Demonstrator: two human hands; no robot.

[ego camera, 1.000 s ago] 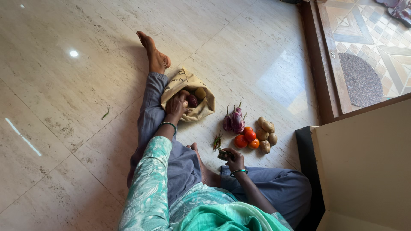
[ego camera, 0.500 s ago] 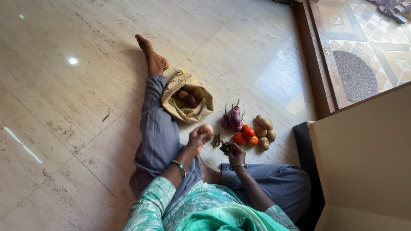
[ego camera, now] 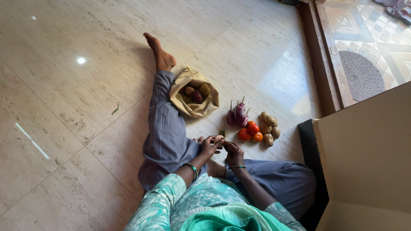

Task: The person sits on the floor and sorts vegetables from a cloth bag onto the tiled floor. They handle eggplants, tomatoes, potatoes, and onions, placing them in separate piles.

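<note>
The left hand (ego camera: 209,145) and right hand (ego camera: 233,152) met just above the lap, fingers curled together around something too small to make out. Just beyond them on the floor (ego camera: 85,85) lay tomatoes (ego camera: 250,132), potatoes (ego camera: 269,127) and eggplants (ego camera: 237,115), with an open cloth bag (ego camera: 195,97) beside the outstretched leg.

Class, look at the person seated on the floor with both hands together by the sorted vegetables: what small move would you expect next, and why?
Probably setting the small item down among the piles. Both the left hand and right hand meet over something too small to identify, just beside the tomatoes, with aubergines and potatoes grouped by kind, and the bag holding more.
</note>
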